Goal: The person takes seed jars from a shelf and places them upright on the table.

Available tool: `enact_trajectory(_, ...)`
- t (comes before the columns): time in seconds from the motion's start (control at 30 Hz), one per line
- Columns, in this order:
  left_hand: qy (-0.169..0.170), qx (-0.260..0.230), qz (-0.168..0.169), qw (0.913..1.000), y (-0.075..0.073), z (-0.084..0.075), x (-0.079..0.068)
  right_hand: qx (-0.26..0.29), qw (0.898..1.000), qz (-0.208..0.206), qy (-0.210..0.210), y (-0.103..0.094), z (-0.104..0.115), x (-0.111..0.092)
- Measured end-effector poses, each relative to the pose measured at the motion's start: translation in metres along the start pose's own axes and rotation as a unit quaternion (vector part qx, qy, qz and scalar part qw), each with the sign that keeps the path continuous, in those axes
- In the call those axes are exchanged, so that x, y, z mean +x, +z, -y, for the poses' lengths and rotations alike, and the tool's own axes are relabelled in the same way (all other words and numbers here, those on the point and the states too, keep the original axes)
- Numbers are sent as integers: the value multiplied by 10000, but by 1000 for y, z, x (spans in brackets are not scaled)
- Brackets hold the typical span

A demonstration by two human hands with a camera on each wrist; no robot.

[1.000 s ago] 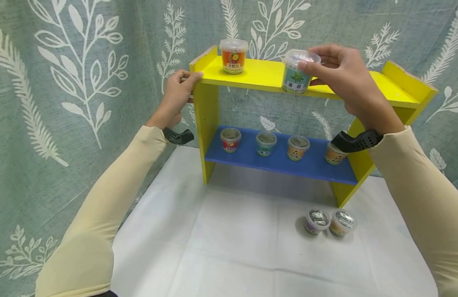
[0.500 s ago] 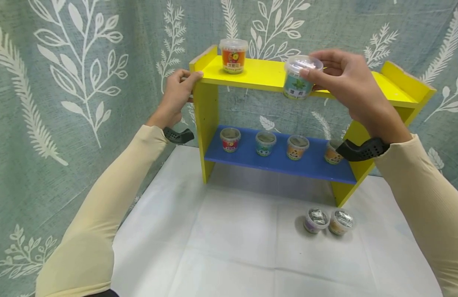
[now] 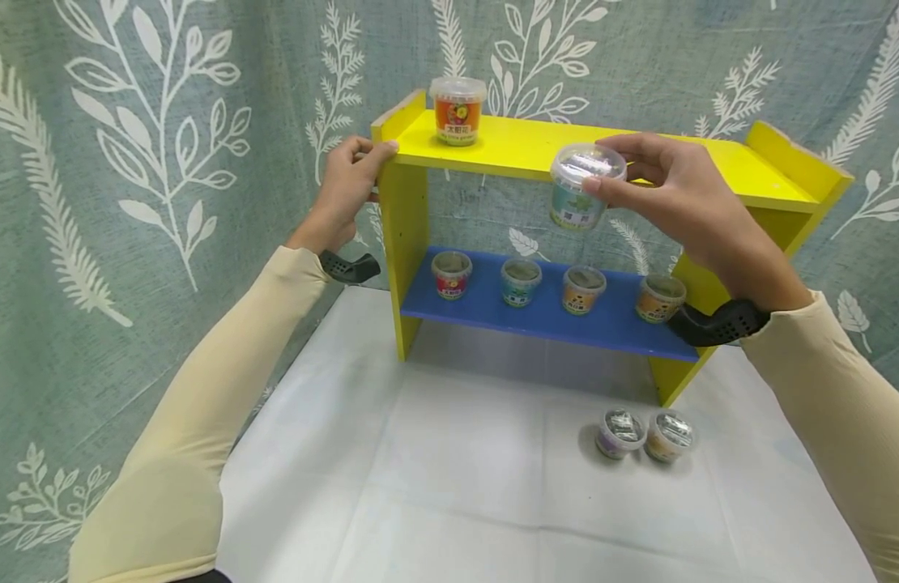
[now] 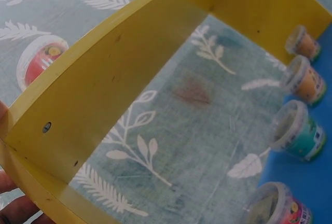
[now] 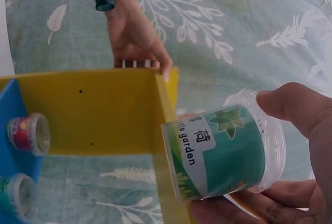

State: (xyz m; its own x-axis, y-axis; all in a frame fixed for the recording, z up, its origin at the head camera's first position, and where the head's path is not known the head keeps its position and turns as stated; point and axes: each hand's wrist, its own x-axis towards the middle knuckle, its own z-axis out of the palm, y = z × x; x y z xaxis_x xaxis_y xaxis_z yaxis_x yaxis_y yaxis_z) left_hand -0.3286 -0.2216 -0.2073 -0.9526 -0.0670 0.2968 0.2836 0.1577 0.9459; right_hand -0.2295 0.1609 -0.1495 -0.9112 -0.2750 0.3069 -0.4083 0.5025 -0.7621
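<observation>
My right hand [image 3: 671, 186] holds a clear-lidded plastic cup with a teal label [image 3: 584, 186] by its upper part, thumb on the near side. The cup hangs in front of the yellow top board's front edge; in the right wrist view the teal cup [image 5: 220, 151] shows a green leaf picture. My left hand [image 3: 351, 182] grips the upper left corner of the yellow and blue shelf [image 3: 408, 267], thumb at the front edge, fingers on the outer side. An orange-labelled cup [image 3: 458, 113] stands on the top board, near that hand.
On the blue lower board stand a red-labelled cup [image 3: 452, 275], a teal one [image 3: 521, 282] and two orange ones [image 3: 584, 290]. A purple cup [image 3: 621, 433] and a tan cup [image 3: 669, 436] sit on the white cloth. Patterned green fabric [image 3: 165, 162] hangs behind.
My right hand has lowered the teal cup from the level of the top board to just below its front edge. The left hand keeps its place on the shelf corner.
</observation>
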Motion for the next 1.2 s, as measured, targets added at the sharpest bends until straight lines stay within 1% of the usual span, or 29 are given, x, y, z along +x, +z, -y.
enact_trajectory(0.2, 1, -17, -1, 10000, 0, 1, 1, -407, 9991, 125, 58, 1, -7, -7)
enact_trajectory(0.3, -15, -13, -5, 10000, 0, 1, 1, -485, 9986, 213, 95, 1, -11, -9)
enact_trajectory(0.43, -26, -17, -10, 10000, 0, 1, 0, -484, 9982, 328, 92, 2, -17, -11)
enact_trajectory(0.77, 23, -38, 8, 10000, 0, 0, 0, -686, 9968, 396, 74, 5, -24, -21)
enact_trajectory(0.93, 14, -56, 14, 10000, 1, 0, 0, -501, 9976, 467, -60, 9, -31, -23)
enact_trajectory(1.2, -37, -56, 23, 10000, 0, -1, -1, -621, 9967, 513, 33, 14, -43, -30)
